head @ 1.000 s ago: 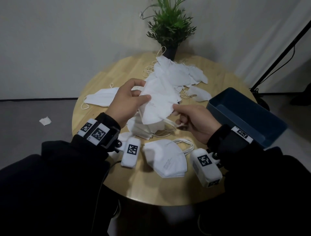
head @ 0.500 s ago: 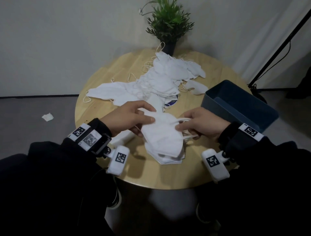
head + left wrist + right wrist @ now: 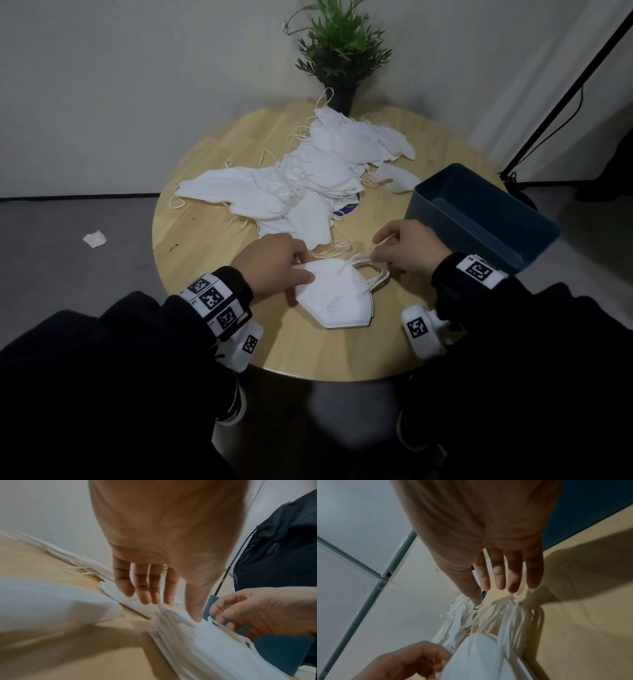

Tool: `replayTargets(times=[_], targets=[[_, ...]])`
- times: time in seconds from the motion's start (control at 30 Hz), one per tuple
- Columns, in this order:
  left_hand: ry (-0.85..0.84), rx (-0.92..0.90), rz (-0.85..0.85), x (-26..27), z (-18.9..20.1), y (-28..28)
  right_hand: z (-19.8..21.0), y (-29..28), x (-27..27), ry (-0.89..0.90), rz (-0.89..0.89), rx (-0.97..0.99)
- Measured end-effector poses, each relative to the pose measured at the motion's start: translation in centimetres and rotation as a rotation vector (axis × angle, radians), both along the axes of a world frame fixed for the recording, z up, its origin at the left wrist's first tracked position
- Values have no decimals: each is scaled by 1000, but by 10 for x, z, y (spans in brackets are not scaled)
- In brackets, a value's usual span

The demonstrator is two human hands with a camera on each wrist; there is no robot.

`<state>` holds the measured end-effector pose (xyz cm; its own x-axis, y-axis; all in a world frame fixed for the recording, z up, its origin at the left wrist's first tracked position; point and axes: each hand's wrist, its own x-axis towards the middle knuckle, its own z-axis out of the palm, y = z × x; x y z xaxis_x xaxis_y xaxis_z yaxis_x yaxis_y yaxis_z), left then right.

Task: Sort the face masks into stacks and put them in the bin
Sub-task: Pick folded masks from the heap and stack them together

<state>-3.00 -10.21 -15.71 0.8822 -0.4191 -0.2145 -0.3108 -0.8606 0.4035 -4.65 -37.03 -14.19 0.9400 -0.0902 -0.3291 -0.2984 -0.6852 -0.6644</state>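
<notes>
A small stack of folded white masks (image 3: 334,301) lies near the front edge of the round wooden table (image 3: 205,246). My left hand (image 3: 306,265) is at the stack's left corner; its thumb presses the top mask (image 3: 214,642) and its fingers are straight. My right hand (image 3: 380,253) is at the stack's right end, fingers extended, thumb tip touching the bundled ear loops (image 3: 505,615). A loose pile of white masks (image 3: 308,185) spreads across the table's middle and back. The dark blue bin (image 3: 428,205) stands at the right, and I see nothing inside it.
A potted plant (image 3: 342,54) stands at the table's far edge behind the pile. A black stand pole (image 3: 565,102) leans at the right beyond the bin. A paper scrap (image 3: 94,238) lies on the floor at the left. A blue-printed item (image 3: 347,209) peeks from under the pile.
Both hands carried a mask from above the loose pile down to the front stack. The mask now lies flat on top, and the hands rest at its two ends.
</notes>
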Motion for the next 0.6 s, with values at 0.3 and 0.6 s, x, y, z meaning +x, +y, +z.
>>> replayTargets(times=[0.3, 0.6], targets=[[141, 135, -190, -3, -9, -14, 10, -2, -45, 421, 165, -2], [178, -239, -52, -10, -8, -25, -13, 16, -54, 54, 148, 24]])
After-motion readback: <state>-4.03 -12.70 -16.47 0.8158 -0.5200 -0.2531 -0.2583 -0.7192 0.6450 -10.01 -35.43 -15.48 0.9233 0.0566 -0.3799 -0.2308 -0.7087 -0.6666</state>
